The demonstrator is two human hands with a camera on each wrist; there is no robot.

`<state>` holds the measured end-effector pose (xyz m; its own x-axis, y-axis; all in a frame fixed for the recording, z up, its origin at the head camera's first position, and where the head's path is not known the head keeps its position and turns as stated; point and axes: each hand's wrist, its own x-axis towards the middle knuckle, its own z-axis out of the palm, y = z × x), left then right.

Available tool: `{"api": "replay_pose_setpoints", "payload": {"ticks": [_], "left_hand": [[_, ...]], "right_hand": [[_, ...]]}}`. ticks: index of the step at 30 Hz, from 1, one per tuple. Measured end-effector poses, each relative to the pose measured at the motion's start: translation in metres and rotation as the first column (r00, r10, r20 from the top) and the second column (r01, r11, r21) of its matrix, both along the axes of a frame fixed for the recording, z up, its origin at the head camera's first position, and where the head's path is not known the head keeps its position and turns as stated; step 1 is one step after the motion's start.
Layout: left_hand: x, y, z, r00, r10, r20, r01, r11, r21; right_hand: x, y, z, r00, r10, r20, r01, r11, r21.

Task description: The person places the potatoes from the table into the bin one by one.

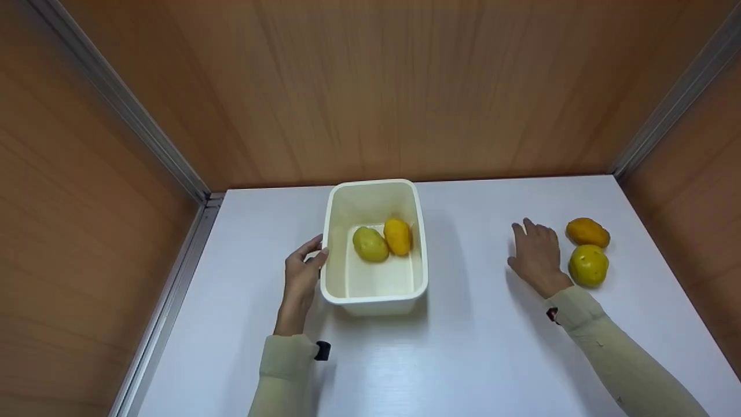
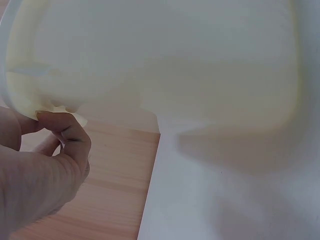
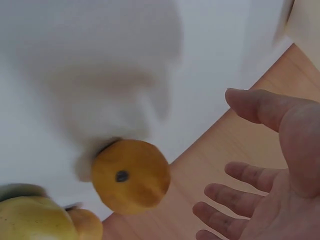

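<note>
My left hand [image 1: 302,272] grips the left rim of a cream plastic bin [image 1: 376,300], thumb over the edge and fingers outside. Inside the bin lie a yellow-green oval fruit [image 1: 370,244] and an orange-yellow mango-shaped fruit [image 1: 397,236], side by side. To the right, my right hand [image 1: 537,258] hovers palm down over the white table, fingers spread and holding nothing. A rounded orange fruit [image 3: 131,176] with a dark spot shows close to its fingers in the right wrist view; the hand hides it in the head view.
Right of the right hand, an orange elongated fruit [image 1: 587,232] sits behind a round yellow-green fruit [image 1: 589,266] on the white table [image 1: 474,359]. Wood-grain panels [image 1: 370,92] stand behind and at both sides, joined by metal rails [image 1: 168,156].
</note>
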<state>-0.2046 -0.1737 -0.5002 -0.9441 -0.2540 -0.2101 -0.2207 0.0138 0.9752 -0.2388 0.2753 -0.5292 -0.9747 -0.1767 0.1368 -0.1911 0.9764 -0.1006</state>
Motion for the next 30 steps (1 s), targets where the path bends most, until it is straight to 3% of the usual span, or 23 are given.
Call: {"api": "replay_pose_setpoints", "payload": {"ticks": [13, 21, 30], "left_hand": [[0.0, 0.001, 0.001, 1.0, 0.008, 0.006, -0.008, 1.0, -0.007], [0.0, 0.001, -0.002, 1.0, 0.014, 0.008, -0.014, 1.0, 0.01], [0.001, 0.0, -0.001, 1.0, 0.001, -0.011, 0.0, 1.0, 0.005]], "right_hand": [[0.006, 0.022, -0.007, 0.997, -0.041, 0.061, 0.043, 0.998, -0.039], [0.007, 0.033, -0.015, 0.999, -0.041, 0.009, 0.042, 0.996, -0.081], [0.005, 0.042, -0.023, 0.998, -0.055, -0.022, 0.054, 0.997, -0.046]]}}
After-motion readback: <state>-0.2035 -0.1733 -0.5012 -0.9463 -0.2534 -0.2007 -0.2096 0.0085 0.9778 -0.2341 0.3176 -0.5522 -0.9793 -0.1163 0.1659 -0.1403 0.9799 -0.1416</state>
